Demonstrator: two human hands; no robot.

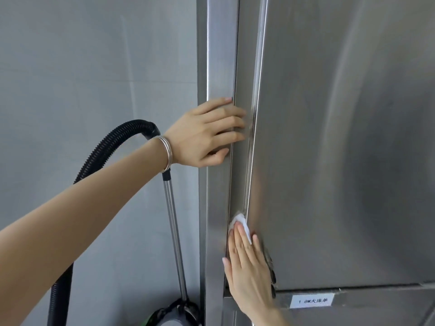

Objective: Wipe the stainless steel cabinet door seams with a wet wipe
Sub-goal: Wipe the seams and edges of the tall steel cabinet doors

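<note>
Presses small folded white wet wipe point(242, 221) onto brushed stainless steel cabinet door point(341, 137) w/ right hand point(249, 269), fingers straight, grip flat, curled round nothing. Sits at low end of vertical door seam point(256, 102), approx 6 o'clock in view. Braces left hand point(207, 134) at 11 o'clock from wipe, fingers spread flat across frame edge and gap, grip wide, holding nothing. Prob mid-stroke along seam. Risks, as judged: could lose wipe from under flat fingers for lack of any pinch; could skate over groove w/o reaching in, leaving grime behind; could nip left fingertips over gap on any door shift; could scratch steel w/ silver wrist bangles point(167, 156); could knock black ribbed vacuum hose point(106, 149), 9 o'clock, w/ left elbow.
</note>
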